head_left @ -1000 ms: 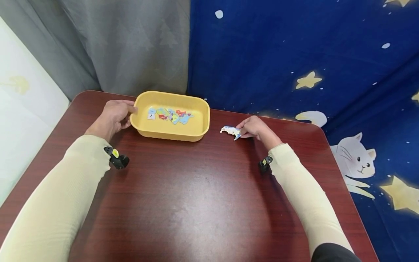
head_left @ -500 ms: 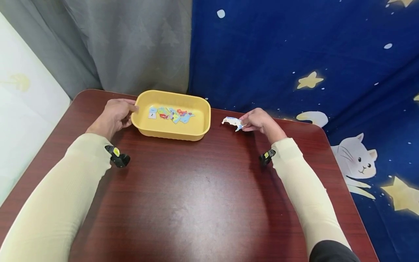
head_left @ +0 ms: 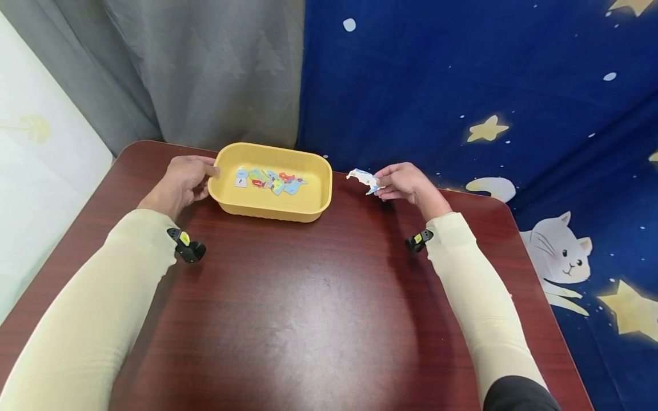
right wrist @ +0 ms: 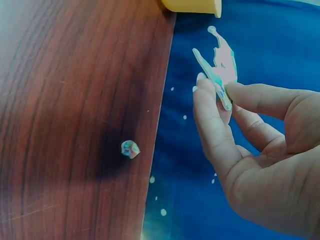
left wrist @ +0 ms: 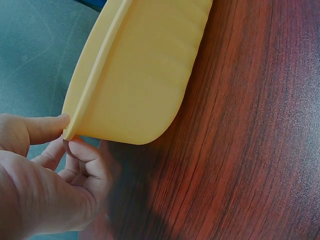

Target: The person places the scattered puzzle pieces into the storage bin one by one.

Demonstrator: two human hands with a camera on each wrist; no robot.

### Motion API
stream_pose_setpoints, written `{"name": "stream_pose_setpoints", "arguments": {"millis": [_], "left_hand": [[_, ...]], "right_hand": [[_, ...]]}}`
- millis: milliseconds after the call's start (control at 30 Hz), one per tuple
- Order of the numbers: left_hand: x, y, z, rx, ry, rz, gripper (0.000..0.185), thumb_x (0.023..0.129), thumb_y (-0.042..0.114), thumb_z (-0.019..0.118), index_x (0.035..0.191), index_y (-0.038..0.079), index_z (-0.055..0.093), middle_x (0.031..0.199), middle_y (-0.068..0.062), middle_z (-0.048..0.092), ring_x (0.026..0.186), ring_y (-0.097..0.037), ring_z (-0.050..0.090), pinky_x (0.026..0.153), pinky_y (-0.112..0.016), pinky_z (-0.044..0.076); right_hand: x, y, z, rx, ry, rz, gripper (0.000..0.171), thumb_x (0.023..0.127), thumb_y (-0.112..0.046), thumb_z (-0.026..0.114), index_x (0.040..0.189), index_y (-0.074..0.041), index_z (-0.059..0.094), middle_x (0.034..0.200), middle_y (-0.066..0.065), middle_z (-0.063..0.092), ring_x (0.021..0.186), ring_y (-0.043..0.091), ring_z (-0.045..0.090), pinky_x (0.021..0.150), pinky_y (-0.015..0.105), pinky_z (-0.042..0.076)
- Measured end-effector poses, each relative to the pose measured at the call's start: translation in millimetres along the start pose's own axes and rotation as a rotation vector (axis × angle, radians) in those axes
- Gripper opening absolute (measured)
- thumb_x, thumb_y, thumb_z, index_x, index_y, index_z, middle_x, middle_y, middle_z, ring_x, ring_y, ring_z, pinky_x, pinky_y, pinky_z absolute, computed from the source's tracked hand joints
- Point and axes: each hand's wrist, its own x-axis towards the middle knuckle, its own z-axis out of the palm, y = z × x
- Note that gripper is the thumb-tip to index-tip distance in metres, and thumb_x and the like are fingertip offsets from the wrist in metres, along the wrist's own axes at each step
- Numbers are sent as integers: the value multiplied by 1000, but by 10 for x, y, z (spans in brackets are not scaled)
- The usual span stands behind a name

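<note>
My left hand [head_left: 184,181] pinches the left end of a yellow plastic tub [head_left: 272,214], thumb over the rim and fingers curled below it in the left wrist view. Several flat, irregular puzzle pieces [head_left: 277,182] in blue, red and green lie on the tub floor. To the right of the tub, my right hand [head_left: 406,184] holds a white and blue flat puzzle piece [head_left: 362,177] between thumb and fingertips, raised over the table's far edge. A small multicoloured piece [right wrist: 130,149] lies on the table near that edge in the right wrist view.
The dark red wooden table [head_left: 308,297] spreads in front of both arms. Behind it hang a grey curtain [head_left: 231,68] and a blue star-patterned curtain [head_left: 401,85], close to the far edge. Each wrist wears a small black camera [head_left: 190,249].
My right hand has lifted the white and blue puzzle piece up and away toward the far edge, tilting it. The left hand has kept its hold on the tub, which stays in place.
</note>
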Motion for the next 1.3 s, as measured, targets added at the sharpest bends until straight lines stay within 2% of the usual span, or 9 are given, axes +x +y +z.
{"name": "stream_pose_setpoints", "arguments": {"millis": [200, 333, 467, 700, 867, 967, 1167, 1300], "left_hand": [[-6, -2, 3, 15, 1, 0, 41, 91, 19, 55, 129, 8, 47, 80, -5, 54, 52, -13, 49, 47, -25, 43], [2, -8, 3, 11, -1, 4, 40, 90, 19, 55, 128, 8, 47, 77, -4, 54, 51, -12, 48, 47, -25, 43], [7, -15, 0, 11, -2, 4, 40, 91, 19, 54, 129, 8, 47, 78, -5, 54, 51, -12, 48, 46, -25, 43], [6, -18, 2, 15, -7, 6, 42, 91, 21, 55, 130, 8, 46, 88, -8, 54, 53, -13, 49, 48, -25, 44], [-4, -15, 3, 15, -8, 3, 43, 91, 22, 54, 131, 8, 46, 92, -10, 53, 55, -14, 49, 49, -25, 44], [-5, -19, 3, 20, -3, 0, 42, 91, 23, 55, 130, 8, 46, 94, -11, 53, 55, -14, 50, 49, -25, 44], [-6, -20, -1, 23, 1, 4, 40, 91, 21, 54, 129, 8, 47, 91, -10, 53, 54, -13, 49, 49, -25, 44], [-1, -23, -4, 20, -5, 6, 41, 91, 21, 55, 129, 8, 47, 86, -8, 54, 53, -13, 49, 49, -25, 44]], "right_hand": [[10, -66, 29, 37, -10, -29, 25, 87, 3, 54, 112, 4, 54, 91, 17, 60, 86, 32, 62, 80, 42, 46], [16, -105, 56, 39, -11, -54, 25, 87, 1, 54, 112, 3, 56, 93, 19, 59, 88, 35, 61, 76, 40, 49], [23, -139, 91, 66, -25, -71, 24, 87, 2, 55, 111, 3, 56, 92, 18, 59, 79, 31, 62, 74, 39, 50], [34, -200, 179, 110, -33, -97, 23, 86, 3, 56, 109, 4, 57, 87, 17, 58, 69, 25, 60, 79, 43, 46], [41, -252, 270, 127, -40, -114, 25, 84, 6, 53, 109, 5, 57, 86, 18, 57, 69, 25, 59, 83, 46, 42], [43, -284, 331, 119, -48, -123, 27, 83, 8, 52, 109, 5, 58, 88, 19, 58, 70, 25, 59, 81, 45, 45], [45, -346, 444, 98, -60, -134, 28, 83, 7, 51, 110, 4, 59, 90, 18, 59, 71, 24, 59, 72, 37, 51], [53, -369, 503, 105, -66, -139, 29, 83, 7, 50, 111, 5, 59, 89, 18, 58, 71, 25, 58, 76, 39, 49]]}}
